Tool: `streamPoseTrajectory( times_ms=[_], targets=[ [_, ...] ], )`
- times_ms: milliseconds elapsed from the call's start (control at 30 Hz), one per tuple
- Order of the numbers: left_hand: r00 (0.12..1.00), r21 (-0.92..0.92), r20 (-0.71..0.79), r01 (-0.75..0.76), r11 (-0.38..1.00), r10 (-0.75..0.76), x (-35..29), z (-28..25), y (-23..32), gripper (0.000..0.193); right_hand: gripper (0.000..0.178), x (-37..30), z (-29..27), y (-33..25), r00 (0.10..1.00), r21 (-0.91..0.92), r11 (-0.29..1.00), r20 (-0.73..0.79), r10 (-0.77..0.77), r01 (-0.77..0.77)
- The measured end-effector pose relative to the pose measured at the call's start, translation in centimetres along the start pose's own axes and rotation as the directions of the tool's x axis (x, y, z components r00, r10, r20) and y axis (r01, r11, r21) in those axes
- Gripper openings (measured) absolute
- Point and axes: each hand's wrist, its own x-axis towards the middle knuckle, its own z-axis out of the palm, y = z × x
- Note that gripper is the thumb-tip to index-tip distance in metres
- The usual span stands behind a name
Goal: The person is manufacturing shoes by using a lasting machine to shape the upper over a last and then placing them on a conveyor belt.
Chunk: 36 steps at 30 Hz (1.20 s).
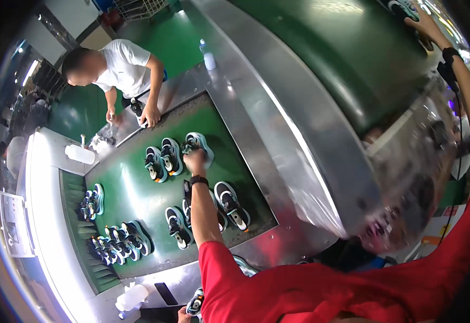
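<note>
My left hand reaches onto the green conveyor belt and is closed on the top of a black sneaker with a pale blue sole. Two like sneakers stand just left of it. Nearer me, under my left forearm, is another row with a black-and-white sneaker at its right end; the arm partly hides this row. At the upper right edge, my right hand grips another pale-blue-soled sneaker over a second green belt. The rim cuts that sneaker off.
A metal divider runs between the belts. A co-worker in white handles a shoe across the belt. Several sneakers line up at the left by a white machine housing. Clear plastic hangs at right. Another person's hand shows below.
</note>
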Motion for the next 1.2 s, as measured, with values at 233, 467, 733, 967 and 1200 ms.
streamPoseTrajectory(
  times_ms=[233,467,733,967,1200],
  targets=[
    [0.875,0.545,0.15,-0.461,0.7,0.46,3.9,-4.6,-5.4,0.076,0.109,8.8,4.2,-1.3,0.992,-0.015,1.0,0.124,-0.015,0.017],
    [0.816,-0.521,0.577,0.398,0.755,-0.032,-17.2,-4.3,-6.4,0.044,0.075,-0.1,-0.4,-7.7,0.981,0.35,0.936,0.168,-0.099,0.034],
    [0.382,-0.012,0.922,0.174,0.985,-0.056,-45.2,-0.4,2.7,0.012,0.086,-10.8,-8.7,-6.1,0.892,0.401,0.84,-0.409,-0.192,0.365],
    [-0.138,-0.458,0.873,0.094,0.884,0.468,-57.4,9.5,15.4,0.065,0.059,-32.7,-18.8,-0.3,0.969,0.908,0.395,-0.206,0.133,0.139],
    [-0.478,0.005,0.843,0.465,0.885,0.247,-74.7,13.9,14.2,0.063,0.04,-56.3,-18.6,5.7,0.771,0.871,0.491,-0.316,0.553,0.004]
  ],
)
